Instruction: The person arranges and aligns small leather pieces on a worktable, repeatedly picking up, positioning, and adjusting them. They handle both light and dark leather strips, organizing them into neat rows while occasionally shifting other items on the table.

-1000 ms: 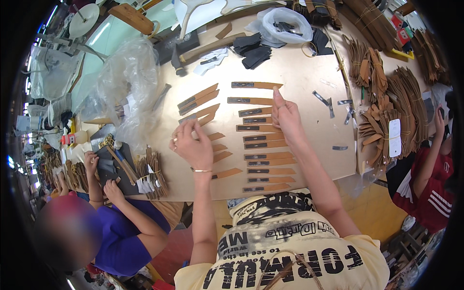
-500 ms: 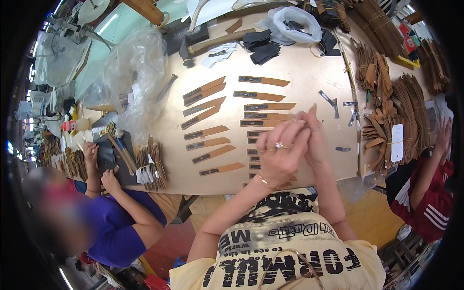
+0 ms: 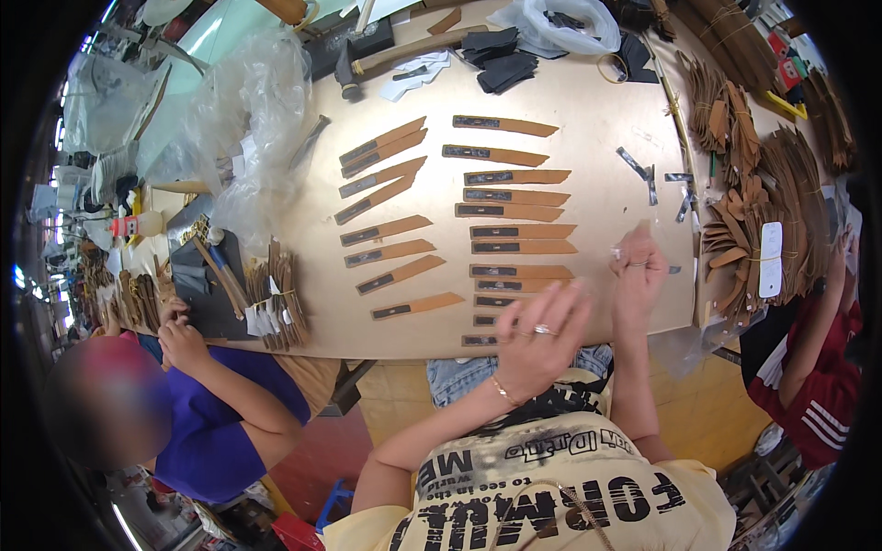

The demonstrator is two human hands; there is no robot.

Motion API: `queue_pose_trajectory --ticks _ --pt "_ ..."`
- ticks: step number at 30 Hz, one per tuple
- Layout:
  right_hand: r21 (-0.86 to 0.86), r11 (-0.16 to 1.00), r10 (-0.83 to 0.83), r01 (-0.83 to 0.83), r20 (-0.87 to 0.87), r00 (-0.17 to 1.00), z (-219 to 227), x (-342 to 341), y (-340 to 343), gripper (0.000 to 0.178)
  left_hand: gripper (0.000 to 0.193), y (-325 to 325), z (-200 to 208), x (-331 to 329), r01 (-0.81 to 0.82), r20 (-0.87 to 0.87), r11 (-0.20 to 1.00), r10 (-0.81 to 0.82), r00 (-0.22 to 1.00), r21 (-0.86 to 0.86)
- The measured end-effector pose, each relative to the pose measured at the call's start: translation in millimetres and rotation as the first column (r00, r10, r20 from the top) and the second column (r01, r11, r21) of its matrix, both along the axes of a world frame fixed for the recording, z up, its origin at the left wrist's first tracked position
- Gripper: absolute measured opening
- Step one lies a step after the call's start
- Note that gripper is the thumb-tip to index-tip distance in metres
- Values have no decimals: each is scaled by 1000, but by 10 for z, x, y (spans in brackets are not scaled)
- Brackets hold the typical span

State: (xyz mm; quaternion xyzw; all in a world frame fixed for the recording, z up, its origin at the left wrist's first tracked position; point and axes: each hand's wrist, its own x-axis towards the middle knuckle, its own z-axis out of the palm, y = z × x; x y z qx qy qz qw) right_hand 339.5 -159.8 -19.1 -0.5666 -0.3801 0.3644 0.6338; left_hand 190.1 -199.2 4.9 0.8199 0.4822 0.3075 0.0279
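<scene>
My left hand point(image 3: 544, 331), with a ring and a bracelet, hovers over the lower end of the right column of brown leather strips point(image 3: 514, 232). Its fingers are stretched out, slightly blurred, and I see nothing in them. Apart from it, my right hand point(image 3: 639, 271) is over the board to the right of that column. Motion smears its fingertips, so whether they hold anything is unclear. A small dark piece point(image 3: 675, 270) shows beside it. Each strip has a dark patch with a small slot at its left end. A second column of such strips point(image 3: 395, 264) lies further left.
Dark thin pieces point(image 3: 652, 184) lie at the board's right. A hammer point(image 3: 404, 57), black pieces point(image 3: 505, 75) and a plastic bag point(image 3: 570, 28) are at the back. Bundled leather strips point(image 3: 781, 211) stand right. Clear plastic point(image 3: 248, 138) and a co-worker in purple point(image 3: 248, 422) are left.
My hands, together half a second ago, have come apart. The left has moved down; the right has moved right and down. More strips of the right column now show.
</scene>
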Motion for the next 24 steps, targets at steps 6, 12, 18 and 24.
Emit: queue_pose_trajectory --ticks 6,12,18,24 --pt "-96 974 147 -206 -425 893 142 105 -19 50 19 234 -94 -499 -126 90 968 148 985 -215" --pt "-89 928 233 -363 -622 747 129 -6 -60 45 16 285 -126 -606 -69 -16 973 67 998 -218" --pt "-232 894 234 -383 -487 842 109 -188 -132 37 20 336 -227 -553 -11 -146 985 -14 989 -171" --pt "-328 831 302 -449 -412 860 150 -218 -78 32 24 349 -252 -560 25 -232 993 -50 971 -112"
